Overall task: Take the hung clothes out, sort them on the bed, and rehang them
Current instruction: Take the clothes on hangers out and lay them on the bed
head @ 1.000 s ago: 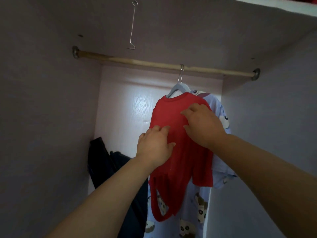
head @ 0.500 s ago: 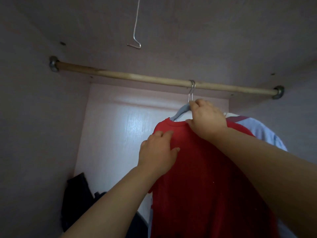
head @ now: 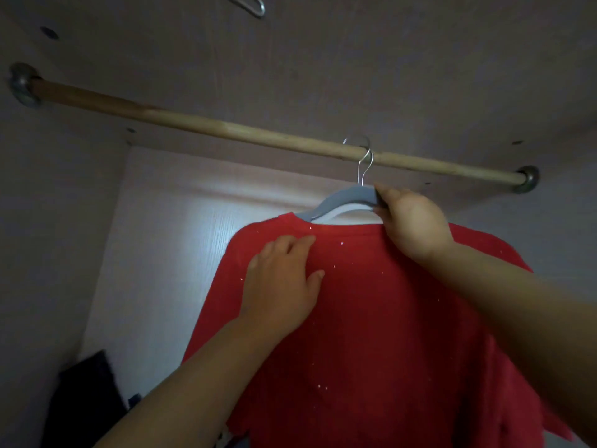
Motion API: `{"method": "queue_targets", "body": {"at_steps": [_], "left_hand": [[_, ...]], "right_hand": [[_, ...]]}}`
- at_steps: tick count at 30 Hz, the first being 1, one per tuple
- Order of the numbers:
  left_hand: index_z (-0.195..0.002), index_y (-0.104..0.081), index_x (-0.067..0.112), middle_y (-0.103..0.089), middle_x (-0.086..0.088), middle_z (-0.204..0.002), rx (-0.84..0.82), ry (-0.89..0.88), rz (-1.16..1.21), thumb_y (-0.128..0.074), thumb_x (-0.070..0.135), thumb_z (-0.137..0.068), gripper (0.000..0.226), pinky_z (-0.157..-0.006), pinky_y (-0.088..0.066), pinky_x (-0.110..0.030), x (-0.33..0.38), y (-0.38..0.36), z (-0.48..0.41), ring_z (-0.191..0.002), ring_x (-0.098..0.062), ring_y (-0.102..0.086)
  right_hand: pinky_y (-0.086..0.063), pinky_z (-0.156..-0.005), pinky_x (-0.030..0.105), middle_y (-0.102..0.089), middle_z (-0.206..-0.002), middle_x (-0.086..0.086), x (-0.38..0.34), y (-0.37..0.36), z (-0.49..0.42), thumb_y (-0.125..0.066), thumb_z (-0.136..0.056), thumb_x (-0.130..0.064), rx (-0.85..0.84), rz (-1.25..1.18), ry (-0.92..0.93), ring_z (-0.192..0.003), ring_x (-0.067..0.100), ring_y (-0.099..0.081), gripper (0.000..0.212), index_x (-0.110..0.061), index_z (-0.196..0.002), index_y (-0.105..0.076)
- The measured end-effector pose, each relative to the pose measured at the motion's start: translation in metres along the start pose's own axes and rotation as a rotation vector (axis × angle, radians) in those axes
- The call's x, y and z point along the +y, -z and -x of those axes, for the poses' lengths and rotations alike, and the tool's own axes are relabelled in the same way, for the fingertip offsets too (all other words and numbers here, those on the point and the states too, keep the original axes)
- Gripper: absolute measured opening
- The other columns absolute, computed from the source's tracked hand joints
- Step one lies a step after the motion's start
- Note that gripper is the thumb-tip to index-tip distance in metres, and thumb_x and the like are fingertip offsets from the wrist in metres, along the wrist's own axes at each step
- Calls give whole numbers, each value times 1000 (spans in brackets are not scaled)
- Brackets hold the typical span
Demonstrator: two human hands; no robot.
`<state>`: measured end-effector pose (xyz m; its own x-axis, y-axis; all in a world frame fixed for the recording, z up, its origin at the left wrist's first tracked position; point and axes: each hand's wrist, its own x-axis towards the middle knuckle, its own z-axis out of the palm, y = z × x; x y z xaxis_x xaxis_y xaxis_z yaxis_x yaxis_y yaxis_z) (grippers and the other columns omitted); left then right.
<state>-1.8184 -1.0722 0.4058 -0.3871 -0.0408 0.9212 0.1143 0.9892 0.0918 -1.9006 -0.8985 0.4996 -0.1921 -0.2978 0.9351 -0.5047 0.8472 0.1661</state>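
Red shirt (head: 371,318): it hangs on a grey-blue hanger (head: 336,203) inside the wardrobe and fills the lower right of the view. The hanger's metal hook (head: 362,163) sits over the wooden rod (head: 200,127), toward the rod's right end. The rod runs between a left bracket (head: 22,84) and a right bracket (head: 526,180), one on each side wall. My right grip (head: 413,227) is closed on the hanger, with fingers and thumb curled round its right arm, just beside the base of the hook and above the collar. My left grip (head: 281,279) is opened out and holds nothing. Its palm and straight fingers rest flat on the front of the shirt, just below the collar on the left side. A dark garment (head: 87,399) lies in the lower left corner against the pale back panel (head: 168,237), apart from the shirt. A bent wire (head: 255,4) shows at the top edge, well above the rod.
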Motion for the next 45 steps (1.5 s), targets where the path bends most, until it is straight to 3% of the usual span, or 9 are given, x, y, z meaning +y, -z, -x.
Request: {"method": "queue_targets", "body": {"at_steps": [4, 8, 12, 16, 19, 22, 31, 39, 45], "left_hand": [[-134, -48, 18, -50, -7, -129, 204, -44, 27, -57, 33, -86, 52, -100, -34, -38, 2, 10, -14, -121, -27, -44], [-126, -54, 14, -54, -10, -124, 386, -60, 5, -47, 39, -82, 52, -98, -37, -46, 7, 20, -12, -117, -31, -48], [-133, -49, 14, -58, -10, -124, 286, -54, -6, -37, 47, -83, 61, -100, -35, -52, 13, 24, 8, -116, -32, -52], [-136, -47, 18, -62, -6, -119, 123, -56, 87, -42, 48, -87, 58, -99, -35, -48, 30, 21, 53, -110, -29, -56], [-133, -51, 19, -65, -3, -113, 18, -80, 164, -37, 47, -88, 54, -91, -41, -44, 49, 20, 93, -102, -27, -60], [-129, -55, 20, -66, -2, -111, -44, -72, 234, -38, 46, -87, 52, -86, -47, -47, 77, 22, 133, -99, -27, -61], [-128, -56, 23, -68, -1, -87, -156, -91, 327, -41, 45, -86, 49, -62, -54, -35, 172, 41, 245, -76, -21, -63], [-126, -48, 30, -65, 1, -74, -167, -244, 487, -43, 42, -86, 42, -53, -53, -29, 262, 77, 320, -66, -19, -63], [-118, -64, 17, -61, 5, -68, -112, -355, 737, -50, 35, -83, 41, -61, -39, -27, 331, 120, 390, -66, -12, -49]], "right_hand": [[-46, -78, 43, -59, -118, 16, -5, 21, -4, -50, -93, -22, 144, -27, -18, -105, 37, -56, 39, -18, -131, -47], [-49, -78, 41, -59, -121, 10, -10, 31, 25, -47, -95, -31, 125, -15, -3, -106, 34, -57, 41, -26, -135, -43], [-48, -72, 41, -60, -118, 8, -13, 38, 81, -49, -94, -28, 62, -78, 19, -103, 33, -59, 43, -25, -136, -44], [-48, -45, 34, -67, -89, 9, -8, 46, 143, -66, -83, -17, 89, -86, 110, -69, 32, -67, 44, -16, -126, -57], [-48, -38, 34, -67, -85, 5, -6, 62, 189, -57, -85, -25, 78, -122, 79, -62, 28, -66, 40, -16, -124, -58], [-47, -37, 31, -68, -84, 3, -5, 88, 234, -41, -86, -31, 57, -124, 78, -61, 24, -66, 44, -14, -121, -62], [-43, -38, 26, -68, -88, 2, 13, 175, 360, -43, -86, -34, -55, -87, -32, -62, 24, -66, 44, -21, -126, -55], [-42, -40, 21, -67, -86, -2, 19, 298, 462, -41, -87, -39, -173, 79, -226, -61, 18, -66, 42, -29, -128, -45], [-49, -46, 23, -67, -94, -5, -8, 413, 540, -45, -88, -38, -227, 237, -395, -71, 16, -68, 39, -31, -126, -48]]}}
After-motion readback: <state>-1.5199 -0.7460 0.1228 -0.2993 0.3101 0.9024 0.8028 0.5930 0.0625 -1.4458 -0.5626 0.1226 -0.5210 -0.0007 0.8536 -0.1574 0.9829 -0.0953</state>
